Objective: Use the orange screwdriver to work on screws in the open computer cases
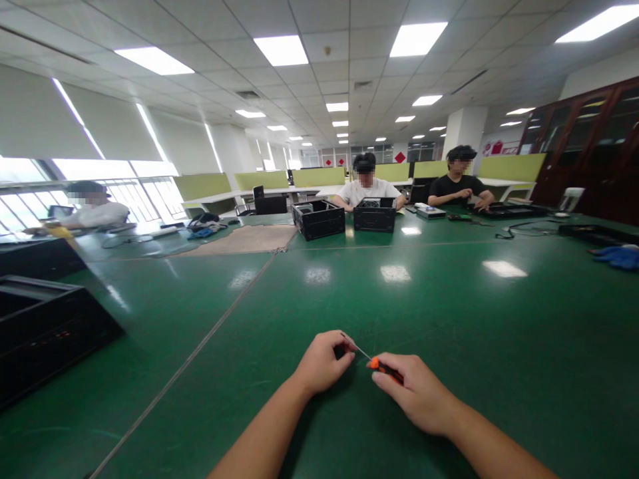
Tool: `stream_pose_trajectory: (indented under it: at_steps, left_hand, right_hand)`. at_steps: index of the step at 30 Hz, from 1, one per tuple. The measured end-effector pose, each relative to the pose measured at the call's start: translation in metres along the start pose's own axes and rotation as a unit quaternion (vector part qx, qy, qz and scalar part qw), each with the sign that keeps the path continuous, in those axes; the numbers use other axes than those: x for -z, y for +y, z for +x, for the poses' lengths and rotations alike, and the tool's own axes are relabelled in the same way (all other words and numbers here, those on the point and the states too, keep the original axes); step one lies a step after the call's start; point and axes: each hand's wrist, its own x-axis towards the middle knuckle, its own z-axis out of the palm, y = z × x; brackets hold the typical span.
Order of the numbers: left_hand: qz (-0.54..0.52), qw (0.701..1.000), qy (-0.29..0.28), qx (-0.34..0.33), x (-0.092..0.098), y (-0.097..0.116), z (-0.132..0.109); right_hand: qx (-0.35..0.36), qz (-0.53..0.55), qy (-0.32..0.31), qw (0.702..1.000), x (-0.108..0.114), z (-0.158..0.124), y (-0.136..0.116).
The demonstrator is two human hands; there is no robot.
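My right hand (417, 392) is closed around a small screwdriver (384, 368) with an orange and black handle, its thin metal shaft pointing left. My left hand (324, 362) is closed in a pinch at the shaft's tip, fingers curled around something small that I cannot make out. Both hands rest low over the green table (349, 299), close together near its front edge.
A black computer case (44, 329) lies at the left edge. Two more black cases (319, 219) (375, 214) stand far across the table, with three seated people behind. Blue gloves (619, 256) lie at the far right, with cables and trays beyond.
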Motion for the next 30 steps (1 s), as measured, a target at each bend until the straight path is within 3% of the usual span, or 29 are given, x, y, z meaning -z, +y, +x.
stream_pose_trajectory:
  at_steps: [10, 15, 18, 23, 27, 30]
  left_hand:
    - [0.034, 0.999, 0.005, -0.005, 0.000, 0.002, -0.001]
    - [0.078, 0.995, 0.067, 0.007, -0.002, 0.011, 0.017]
    - [0.127, 0.988, 0.092, -0.009, -0.007, 0.031, 0.063]
    - [0.228, 0.968, 0.071, -0.083, -0.020, 0.074, 0.177]
    - [0.293, 0.951, 0.038, -0.090, -0.030, 0.082, 0.249]
    - [0.329, 0.941, -0.011, -0.082, -0.033, 0.076, 0.277]
  right_hand:
    - [-0.003, 0.106, 0.023, 0.994, -0.001, -0.004, 0.004]
    - [0.028, 0.111, 0.120, 0.986, -0.004, -0.007, 0.002]
    - [0.048, 0.129, 0.225, 0.965, -0.008, -0.009, 0.000]
    - [0.047, 0.182, 0.343, 0.920, -0.005, -0.008, 0.001]
    - [0.046, 0.277, 0.378, 0.882, 0.008, -0.003, 0.005]
    - [0.037, 0.282, 0.377, 0.882, 0.017, -0.001, 0.005]
